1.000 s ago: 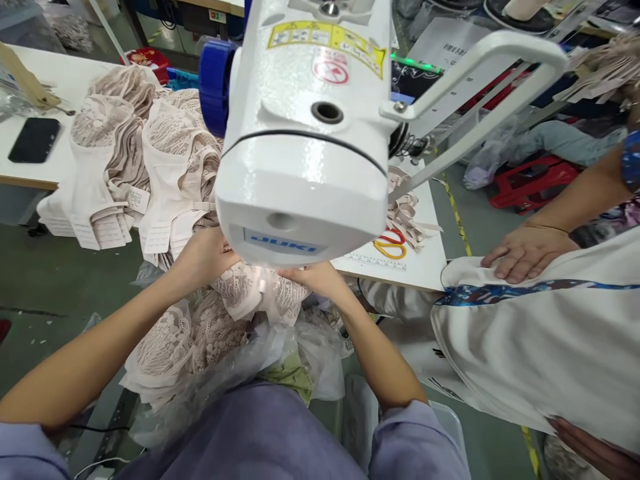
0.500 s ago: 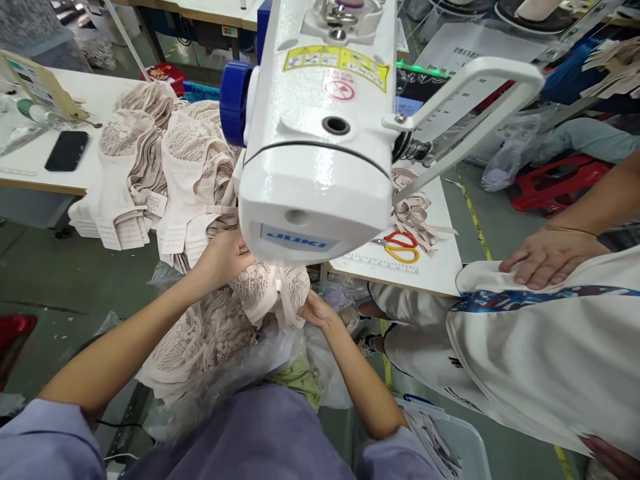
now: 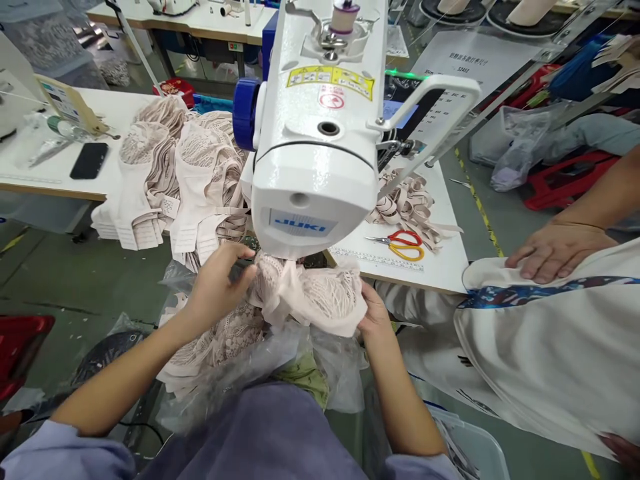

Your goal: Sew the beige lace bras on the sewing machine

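A beige lace bra (image 3: 325, 300) lies under the head of a white sewing machine (image 3: 315, 180), its two cups spread sideways. My right hand (image 3: 374, 312) pinches the outer edge of the right-hand cup. Beside the other cup is my left hand (image 3: 215, 287), thumb and forefinger apart at the lace edge; its other fingers are partly hidden. The machine head covers the needle area. More lace bras (image 3: 235, 330) lie below my left forearm, on clear plastic over my lap.
Stacked beige bras (image 3: 200, 180) and a black phone (image 3: 90, 161) lie on the left table. Scissors with red and yellow handles (image 3: 403, 245), a ruler (image 3: 380, 260) and beige straps (image 3: 407, 203) lie on the right. Another person's hand (image 3: 563, 250) rests on white cloth nearby.
My right hand has moved right, and the bra now stretches out wider with its right cup in view. My left hand's thumb and forefinger have parted.
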### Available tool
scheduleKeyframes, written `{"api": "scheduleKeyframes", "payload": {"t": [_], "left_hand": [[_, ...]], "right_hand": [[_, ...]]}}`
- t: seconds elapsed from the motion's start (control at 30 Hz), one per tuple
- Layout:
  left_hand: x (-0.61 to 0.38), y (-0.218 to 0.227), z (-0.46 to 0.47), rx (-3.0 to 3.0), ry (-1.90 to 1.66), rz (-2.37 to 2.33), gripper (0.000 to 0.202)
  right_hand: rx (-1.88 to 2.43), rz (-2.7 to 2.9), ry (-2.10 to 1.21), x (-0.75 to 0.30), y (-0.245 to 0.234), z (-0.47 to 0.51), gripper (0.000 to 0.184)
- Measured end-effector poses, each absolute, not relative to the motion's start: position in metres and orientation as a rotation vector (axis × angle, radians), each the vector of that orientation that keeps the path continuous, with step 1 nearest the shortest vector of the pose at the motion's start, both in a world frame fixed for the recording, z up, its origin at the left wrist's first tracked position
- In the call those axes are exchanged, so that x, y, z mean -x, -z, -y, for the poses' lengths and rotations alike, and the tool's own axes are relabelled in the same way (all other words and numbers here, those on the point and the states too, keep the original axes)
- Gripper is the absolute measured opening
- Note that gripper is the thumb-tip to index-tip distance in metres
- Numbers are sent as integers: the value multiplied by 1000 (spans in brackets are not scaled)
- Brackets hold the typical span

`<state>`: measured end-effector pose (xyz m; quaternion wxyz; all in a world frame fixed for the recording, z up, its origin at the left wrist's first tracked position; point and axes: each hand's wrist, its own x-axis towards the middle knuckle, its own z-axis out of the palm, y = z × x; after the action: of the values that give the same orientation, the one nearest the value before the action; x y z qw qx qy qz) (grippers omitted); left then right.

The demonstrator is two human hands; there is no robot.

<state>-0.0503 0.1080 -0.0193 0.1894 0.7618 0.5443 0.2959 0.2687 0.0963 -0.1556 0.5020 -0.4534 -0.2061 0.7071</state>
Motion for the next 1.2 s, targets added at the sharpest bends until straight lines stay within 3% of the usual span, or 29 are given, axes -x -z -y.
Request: {"api": "scheduleKeyframes", "payload": {"t": [0.1,0.23,0.37,0.43,0.53,0.73,0.93,1.1,1.2], "left_hand": [[31,11,-75,-2357,-1017,-1205,25],[13,10,-53,-2330,-814,-982,67],[21,22,-66,-1964,-439,-1044,31],[27,27,-78,-1832,-454,-1132,38],[29,33,-96,-1708,-608,-1338,25],[23,38,-121,-1597,-678,-1551,19],[25,42,-140,-1641,-807,-1482,7],[24,45,-148,-1675,-873,-1457,11],[23,44,-147,-1676,-879,-1447,13]], "right_hand": [[1074,774,-1718,-248,110,-78,29],[997,1504,-1733,-205,53,-60,14],[1079,1655,-1544,-186,36,-64,20],[1180,1608,-1455,-184,44,-75,23],[1320,1538,-1396,-183,63,-95,33],[1316,1379,-1570,-180,89,-125,54],[1211,1380,-1501,-182,86,-143,30],[1253,1337,-1458,-182,80,-148,49],[1239,1335,-1469,-182,75,-148,45]]}}
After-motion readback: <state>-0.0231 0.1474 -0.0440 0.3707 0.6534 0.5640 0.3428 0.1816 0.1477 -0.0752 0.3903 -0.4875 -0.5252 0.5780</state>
